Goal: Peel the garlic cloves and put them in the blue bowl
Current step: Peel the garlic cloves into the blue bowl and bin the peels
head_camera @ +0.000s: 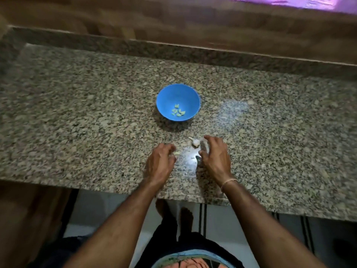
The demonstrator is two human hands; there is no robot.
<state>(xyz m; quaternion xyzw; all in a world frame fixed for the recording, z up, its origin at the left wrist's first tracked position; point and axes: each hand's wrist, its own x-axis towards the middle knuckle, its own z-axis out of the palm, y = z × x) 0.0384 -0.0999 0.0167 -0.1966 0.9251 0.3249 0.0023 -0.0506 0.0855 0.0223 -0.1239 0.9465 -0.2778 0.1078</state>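
Your garlic (195, 142) lies on the counter (77, 113), nearer you than the bowl (185, 95) and slightly to its right. Peeled cloves (178, 112) sit in the bowl. Your right hand (217, 153) arches just beside the garlic, fingers spread, gripping nothing. Your left hand (159, 161) is curled and blurred; I cannot tell whether it pinches anything. Expect the garlic to be light and firm under loose papery skin, so pinch its plump middle.
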